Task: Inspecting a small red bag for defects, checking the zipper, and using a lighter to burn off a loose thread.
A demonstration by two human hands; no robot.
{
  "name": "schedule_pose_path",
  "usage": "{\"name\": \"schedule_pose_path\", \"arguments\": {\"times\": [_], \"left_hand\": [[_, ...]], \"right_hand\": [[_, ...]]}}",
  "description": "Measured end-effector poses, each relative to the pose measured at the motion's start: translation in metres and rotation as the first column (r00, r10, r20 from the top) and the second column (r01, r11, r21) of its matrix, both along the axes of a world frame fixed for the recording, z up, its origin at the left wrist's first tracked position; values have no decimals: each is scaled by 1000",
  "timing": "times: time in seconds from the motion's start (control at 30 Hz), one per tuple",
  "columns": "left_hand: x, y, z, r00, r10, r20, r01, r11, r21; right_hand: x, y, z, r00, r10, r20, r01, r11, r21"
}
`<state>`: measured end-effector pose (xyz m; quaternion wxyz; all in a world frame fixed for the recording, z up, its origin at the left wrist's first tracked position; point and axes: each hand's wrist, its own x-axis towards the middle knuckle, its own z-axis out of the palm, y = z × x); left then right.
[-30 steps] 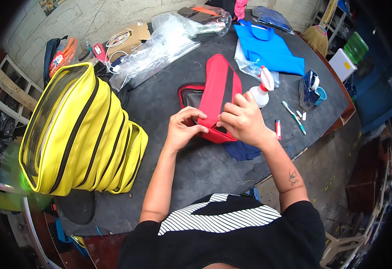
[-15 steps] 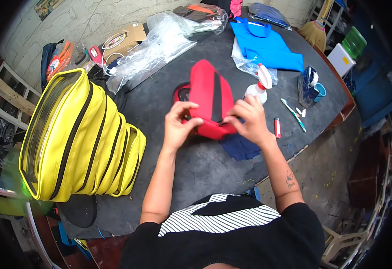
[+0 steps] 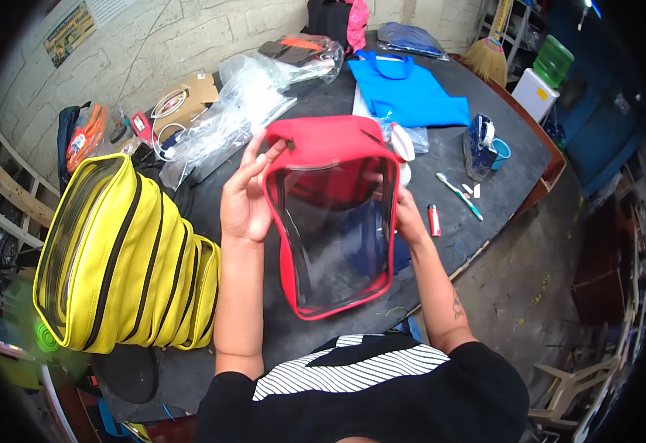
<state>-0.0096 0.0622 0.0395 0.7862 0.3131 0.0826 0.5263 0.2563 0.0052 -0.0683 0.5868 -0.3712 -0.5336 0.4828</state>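
Note:
Between my hands, raised above the dark table, is a red pouch bag (image 3: 332,133) with a large clear plastic window facing me. My left hand (image 3: 247,199) grips its upper left corner, thumb and fingers by the zipper end. Along the opposite side my right hand (image 3: 409,215) holds the edge, with its fingers partly hidden behind the bag. Through the window, part of a dark blue cloth (image 3: 402,255) on the table shows. Just behind the bag's right side stands a white spray bottle (image 3: 402,144) with a red and white head, mostly covered.
Yellow clear-windowed bags (image 3: 127,258) stand nested at left. A blue tote bag (image 3: 411,100) and clear plastic wrap (image 3: 241,103) lie farther back. Toward the right are a red lighter (image 3: 434,220), a toothbrush (image 3: 459,196) and a blue cup (image 3: 500,153). The table edge (image 3: 478,255) runs along the right.
The red bag has been turned so its clear window faces me, and it sits nearer. My left hand moved left to its upper corner; my right hand shifted down its side.

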Motion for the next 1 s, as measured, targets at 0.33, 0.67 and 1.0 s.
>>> {"name": "schedule_pose_path", "arguments": {"times": [0.33,0.67,1.0], "left_hand": [[-7,-20,-7,911,362,-198,-192,797,573],[14,-29,-40,323,892,-317,-208,394,895],[49,-48,-41,125,965,-229,-320,258,912]], "right_hand": [[-15,21,28,961,106,-257,-87,992,86],[-11,34,15,989,-148,17,141,968,209],[-64,-3,56,619,-749,239,517,617,594]]}}
